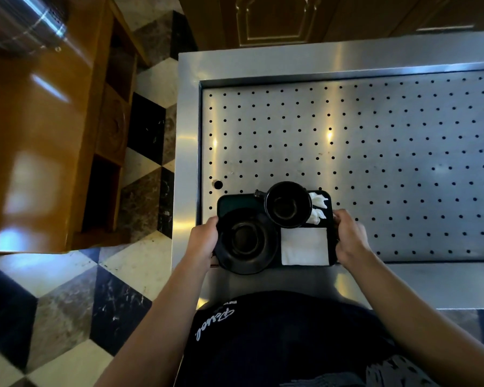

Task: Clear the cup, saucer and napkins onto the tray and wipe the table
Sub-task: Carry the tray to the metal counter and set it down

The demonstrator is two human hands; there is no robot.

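A dark rectangular tray [235, 201] sits at the near left corner of a perforated steel counter. On it are a black saucer [245, 241] at the left, a black cup [287, 204] behind it, a flat white napkin [304, 246] at the right and crumpled white napkins [317, 208] beside the cup. My left hand [203, 237] grips the tray's left edge next to the saucer. My right hand [348, 234] grips the tray's right edge.
The perforated steel surface [375, 152] has a raised steel rim [187, 135] around it. A brown wooden table [31, 141] and wooden shelving stand to the left across a checkered tile floor [67, 297]. Wooden cabinet doors rise behind the counter.
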